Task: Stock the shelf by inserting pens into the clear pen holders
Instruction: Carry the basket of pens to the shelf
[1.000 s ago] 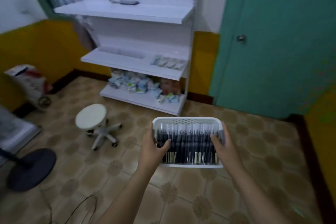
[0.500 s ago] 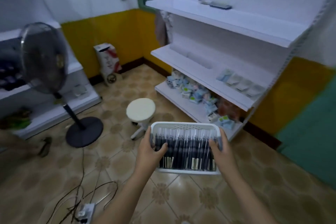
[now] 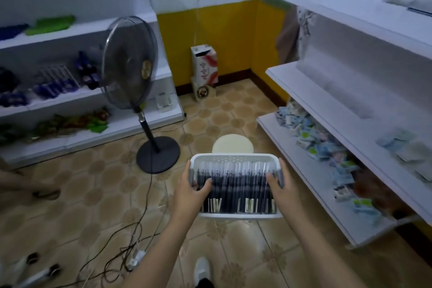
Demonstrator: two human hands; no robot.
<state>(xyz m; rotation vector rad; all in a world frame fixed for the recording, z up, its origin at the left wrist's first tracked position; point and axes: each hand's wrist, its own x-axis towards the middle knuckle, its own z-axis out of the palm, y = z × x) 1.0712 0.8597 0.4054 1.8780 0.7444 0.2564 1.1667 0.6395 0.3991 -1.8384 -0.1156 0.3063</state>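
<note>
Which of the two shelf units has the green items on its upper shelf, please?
The left shelf unit, behind the fan; the right unit holds only pale packets.

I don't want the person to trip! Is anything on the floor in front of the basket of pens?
Yes. A round stool stands just beyond the basket, a standing fan sits front-left, and cables trail across the floor.

View has swung left since 1.0 s ago: teal door gone from frame. Standing fan [image 3: 131,91] and left shelving [image 3: 58,98] now left of the fingers [image 3: 205,183]; stool [image 3: 232,145] sits directly beyond them, touching the basket [image 3: 236,159] rim in view; white shelf [image 3: 350,124] moved to their right.
</note>
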